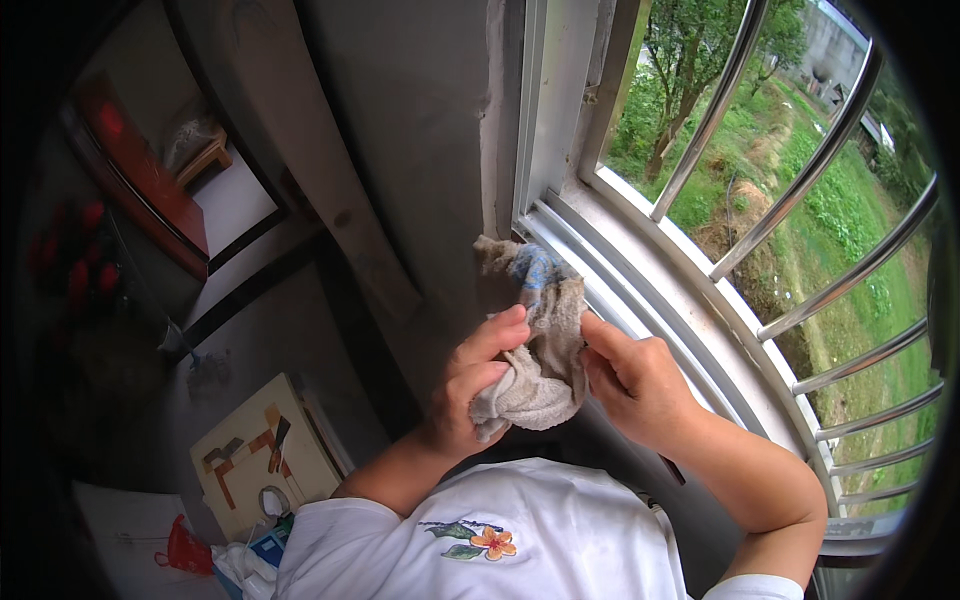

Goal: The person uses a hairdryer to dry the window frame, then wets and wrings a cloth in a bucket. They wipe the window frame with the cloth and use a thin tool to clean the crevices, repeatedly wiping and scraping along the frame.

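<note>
A crumpled, soiled cloth [551, 360], greyish white with a blue patterned patch near its top, hangs bunched between my two hands. My left hand [472, 382] grips its lower left part, fingers bent over the folds. On the other side, my right hand [630, 367] pinches the cloth's right edge between thumb and fingers. Both hands are in front of my chest, near the metal window track [607, 289]. The upper end of the cloth lies in front of the corner where the track meets the upright frame [544, 112].
Curved metal bars [795, 176] guard the window on the right, with grass and trees outside. A pale sill [675, 270] runs beneath them. At lower left stand a patterned board or box [247, 457] and a red plastic bag [186, 549]. A doorway opens farther left.
</note>
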Motion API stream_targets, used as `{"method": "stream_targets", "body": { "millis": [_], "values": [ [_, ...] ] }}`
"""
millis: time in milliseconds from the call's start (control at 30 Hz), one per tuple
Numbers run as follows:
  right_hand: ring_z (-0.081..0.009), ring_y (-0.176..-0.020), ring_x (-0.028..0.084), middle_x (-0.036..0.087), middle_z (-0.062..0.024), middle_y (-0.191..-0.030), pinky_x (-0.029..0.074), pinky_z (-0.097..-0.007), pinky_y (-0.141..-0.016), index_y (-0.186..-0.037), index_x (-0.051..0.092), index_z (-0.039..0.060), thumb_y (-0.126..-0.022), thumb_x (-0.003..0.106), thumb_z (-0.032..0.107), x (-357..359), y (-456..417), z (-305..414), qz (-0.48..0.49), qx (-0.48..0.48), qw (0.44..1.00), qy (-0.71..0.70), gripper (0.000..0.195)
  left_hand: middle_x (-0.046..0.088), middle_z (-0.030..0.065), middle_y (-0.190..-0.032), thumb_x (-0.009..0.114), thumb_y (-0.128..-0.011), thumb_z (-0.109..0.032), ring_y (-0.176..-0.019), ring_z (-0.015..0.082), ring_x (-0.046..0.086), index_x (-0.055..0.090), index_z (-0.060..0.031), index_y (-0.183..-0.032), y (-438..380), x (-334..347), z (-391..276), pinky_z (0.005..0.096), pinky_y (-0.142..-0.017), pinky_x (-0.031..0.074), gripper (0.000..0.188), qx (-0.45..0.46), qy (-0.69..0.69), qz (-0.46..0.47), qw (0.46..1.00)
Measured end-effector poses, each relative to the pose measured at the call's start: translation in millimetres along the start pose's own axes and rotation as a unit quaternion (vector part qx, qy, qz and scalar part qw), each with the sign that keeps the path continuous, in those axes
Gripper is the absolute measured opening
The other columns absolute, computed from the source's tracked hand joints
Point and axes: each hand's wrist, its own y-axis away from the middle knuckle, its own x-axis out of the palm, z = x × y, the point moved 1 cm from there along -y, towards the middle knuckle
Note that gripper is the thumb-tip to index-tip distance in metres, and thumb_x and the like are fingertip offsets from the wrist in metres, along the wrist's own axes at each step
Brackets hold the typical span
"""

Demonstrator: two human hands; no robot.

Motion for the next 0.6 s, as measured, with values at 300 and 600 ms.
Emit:
{"method": "stream_targets", "body": {
  "millis": [300,600],
  "values": [
    [-0.017,-0.041,0.051,0.051,-0.01,-0.052,0.039,-0.0346,-0.038,-0.072,0.055,-0.0025,-0.08,0.044,0.004,-50.4,-74.7,-8.7,0.15,0.282,0.947,0.033,0.016,0.055,0.0154,-0.12,0.067,-0.061,0.003,-0.114,0.0316,0.052,0.044,-0.0012,-0.115,-40.3,36.3,49.0,0.0422,-0.094,0.039,0.058,-0.076,-0.203,0.12,0.969],
    [-0.0328,-0.048,0.055,0.057,-0.0187,-0.06,0.044,-0.0407,-0.045,-0.085,0.058,0.0007,-0.079,0.048,0.004,-22.3,-94.2,-68.8,0.04,0.036,0.996,0.073,0.011,0.055,0.0134,-0.113,0.064,-0.068,-0.002,-0.109,0.0301,0.053,0.046,-0.0052,-0.111,-43.3,47.2,90.5,0.0422,-0.093,0.04,0.047,-0.032,-0.265,0.063,0.962]
  ]
}}
